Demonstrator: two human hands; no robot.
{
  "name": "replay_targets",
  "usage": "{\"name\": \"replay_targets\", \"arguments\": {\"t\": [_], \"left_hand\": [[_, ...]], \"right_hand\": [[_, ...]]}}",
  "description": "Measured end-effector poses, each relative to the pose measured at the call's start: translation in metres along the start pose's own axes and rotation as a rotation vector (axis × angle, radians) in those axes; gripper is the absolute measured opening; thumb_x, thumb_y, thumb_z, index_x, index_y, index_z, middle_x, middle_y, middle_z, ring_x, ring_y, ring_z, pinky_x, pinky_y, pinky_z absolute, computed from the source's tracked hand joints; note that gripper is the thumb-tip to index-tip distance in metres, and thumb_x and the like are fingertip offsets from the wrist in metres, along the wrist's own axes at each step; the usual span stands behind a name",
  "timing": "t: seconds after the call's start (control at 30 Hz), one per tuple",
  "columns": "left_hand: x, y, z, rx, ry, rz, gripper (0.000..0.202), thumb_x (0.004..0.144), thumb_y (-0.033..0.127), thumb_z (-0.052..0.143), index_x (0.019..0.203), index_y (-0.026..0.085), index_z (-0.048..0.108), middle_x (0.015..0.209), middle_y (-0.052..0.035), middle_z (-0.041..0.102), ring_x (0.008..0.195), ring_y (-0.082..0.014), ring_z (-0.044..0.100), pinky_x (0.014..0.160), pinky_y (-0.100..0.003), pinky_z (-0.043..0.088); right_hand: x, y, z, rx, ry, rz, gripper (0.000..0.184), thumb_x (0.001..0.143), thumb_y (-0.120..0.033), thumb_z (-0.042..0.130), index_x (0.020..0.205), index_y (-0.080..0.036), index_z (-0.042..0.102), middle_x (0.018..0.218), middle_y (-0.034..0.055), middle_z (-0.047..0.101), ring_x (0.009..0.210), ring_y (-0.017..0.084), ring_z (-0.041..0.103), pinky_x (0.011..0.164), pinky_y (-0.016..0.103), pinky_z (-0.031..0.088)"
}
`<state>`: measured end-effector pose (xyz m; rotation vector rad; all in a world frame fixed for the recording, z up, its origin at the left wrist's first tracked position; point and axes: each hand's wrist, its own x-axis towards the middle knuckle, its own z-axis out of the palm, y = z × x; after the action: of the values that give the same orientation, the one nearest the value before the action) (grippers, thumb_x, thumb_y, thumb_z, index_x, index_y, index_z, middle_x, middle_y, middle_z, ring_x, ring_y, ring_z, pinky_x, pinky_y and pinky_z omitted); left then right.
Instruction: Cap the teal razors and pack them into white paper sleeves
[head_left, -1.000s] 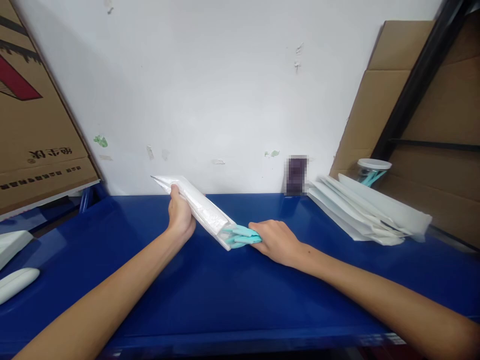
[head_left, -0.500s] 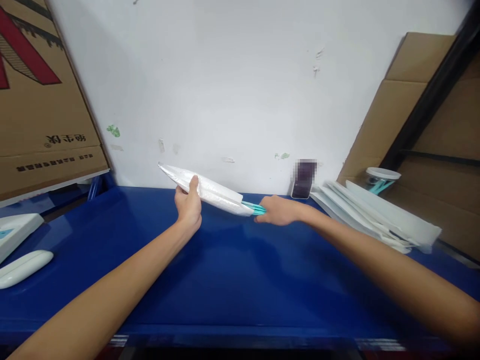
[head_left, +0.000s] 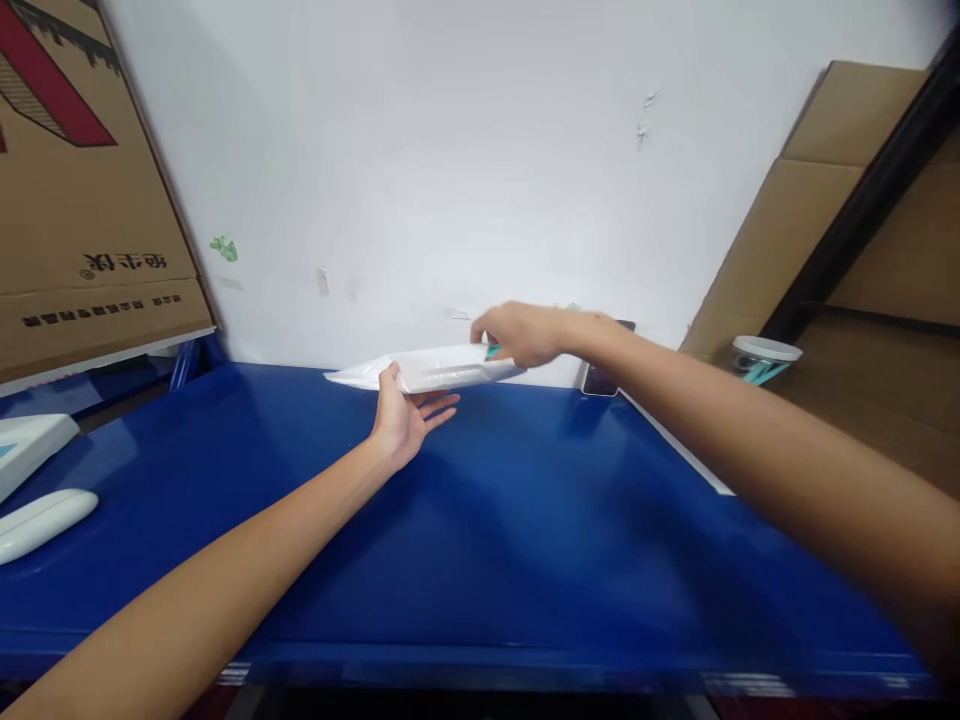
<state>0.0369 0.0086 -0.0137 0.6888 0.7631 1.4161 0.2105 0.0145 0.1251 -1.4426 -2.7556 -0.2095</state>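
1. Right hand point(head_left: 525, 335): fingers curled shut on the right end of the pouch point(head_left: 427, 370), where a teal tip point(head_left: 492, 351) shows.
2. Left hand point(head_left: 405, 415): fingers spread open, palm up under the pouch's middle.
3. The pouch lies nearly level above the table point(head_left: 480, 520), long axis left-right, pointed end left.
4. White wall point(head_left: 450, 150) behind; cardboard boxes point(head_left: 82, 200) left; cup point(head_left: 761, 358) right.
5. The table's front half is bare.

Phone point(head_left: 600, 378) behind right forearm

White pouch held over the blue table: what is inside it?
Only a teal tip shows at the white pouch's open end, under the right hand; the rest is covered.
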Motion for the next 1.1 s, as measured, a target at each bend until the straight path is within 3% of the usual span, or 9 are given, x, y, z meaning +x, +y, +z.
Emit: {"name": "replay_targets", "arguments": {"t": [0.1,0.2,0.3,0.37,0.53,0.83,0.97,1.03,1.1], "left_hand": [[-0.002,0.0,-0.001,0.023,-0.053,-0.088,0.059,0.098,0.06,0.024,0.114,0.016,0.061,0.086,-0.0124,0.07,0.085,-0.0296,0.074,0.078,-0.039,0.057],[-0.004,0.0,-0.002,0.039,-0.092,-0.109,0.067,0.096,0.062,0.021,0.109,0.014,0.065,0.087,-0.0133,0.071,0.084,-0.0284,0.073,0.074,-0.036,0.055],[-0.005,0.0,-0.003,0.06,-0.105,-0.084,0.069,0.094,0.061,0.021,0.103,0.012,0.069,0.078,-0.0118,0.068,0.075,-0.0264,0.07,0.066,-0.033,0.051],[-0.005,-0.001,-0.004,0.062,-0.106,-0.086,0.07,0.092,0.059,0.021,0.099,0.011,0.071,0.075,-0.0114,0.067,0.071,-0.0254,0.069,0.063,-0.032,0.05],[-0.006,-0.004,-0.005,0.016,-0.195,-0.136,0.069,0.091,0.057,0.023,0.098,0.009,0.072,0.076,-0.0119,0.067,0.07,-0.0247,0.068,0.064,-0.032,0.05],[-0.009,-0.006,-0.005,-0.053,-0.289,-0.165,0.063,0.089,0.053,0.029,0.101,0.009,0.073,0.08,-0.0134,0.067,0.071,-0.0243,0.065,0.064,-0.034,0.05],[-0.022,-0.004,0.003,0.094,-0.554,-0.187,0.077,0.091,0.069,0.026,0.1,0.01,0.074,0.083,-0.016,0.069,0.074,-0.026,0.066,0.065,-0.034,0.049],[-0.041,0.001,0.012,0.302,-0.795,-0.166,0.08,0.09,0.076,0.029,0.097,0.011,0.076,0.082,-0.0168,0.071,0.075,-0.0271,0.066,0.067,-0.035,0.048],[-0.071,0.006,0.023,0.542,-1.007,-0.012,0.063,0.094,0.066,0.039,0.101,0.016,0.077,0.084,-0.0132,0.073,0.078,-0.0256,0.066,0.073,-0.036,0.049]], "right_hand": [[0.024,-0.005,-0.023,-0.103,0.052,-0.039,0.029,0.071,-0.01,0.076,0.099,-0.018,0.077,0.074,0.0028,0.067,0.072,0.021,0.066,0.064,0.03,0.045],[0.057,0.004,-0.041,-0.067,0.101,-0.059,0.006,0.074,-0.018,0.078,0.079,-0.015,0.076,0.066,-0.0016,0.061,0.076,0.021,0.069,0.072,0.034,0.05],[0.084,0.015,-0.053,0.102,0.244,-0.015,0.031,0.087,-0.034,0.067,0.071,-0.008,0.072,0.07,-0.0021,0.059,0.083,0.02,0.072,0.078,0.037,0.052],[0.091,0.015,-0.06,0.144,0.172,0.022,0.033,0.086,-0.035,0.068,0.073,-0.005,0.072,0.073,-0.0024,0.058,0.083,0.019,0.072,0.079,0.038,0.052],[0.076,0.0,-0.067,0.035,-0.238,-0.168,0.032,0.075,-0.03,0.079,0.094,-0.005,0.075,0.088,-0.0016,0.065,0.086,0.017,0.072,0.076,0.032,0.053],[0.024,-0.006,-0.061,0.222,-0.25,-0.127,0.014,0.08,-0.015,0.07,0.09,-0.011,0.078,0.083,-0.0003,0.071,0.08,0.014,0.068,0.073,0.029,0.055],[0.004,0.0,-0.066,0.284,-0.155,-0.062,0.008,0.075,-0.007,0.069,0.068,-0.007,0.074,0.077,-0.0012,0.071,0.078,0.013,0.069,0.072,0.026,0.052],[-0.01,0.012,-0.078,0.296,-0.141,0.089,0.025,0.08,-0.009,0.06,0.058,0.002,0.065,0.079,-0.0017,0.071,0.081,0.011,0.07,0.072,0.022,0.048],[-0.03,0.032,-0.096,0.255,-0.167,0.216,0.045,0.084,-0.014,0.039,0.047,0.008,0.051,0.079,-0.002,0.069,0.084,0.009,0.069,0.068,0.019,0.042]]}}
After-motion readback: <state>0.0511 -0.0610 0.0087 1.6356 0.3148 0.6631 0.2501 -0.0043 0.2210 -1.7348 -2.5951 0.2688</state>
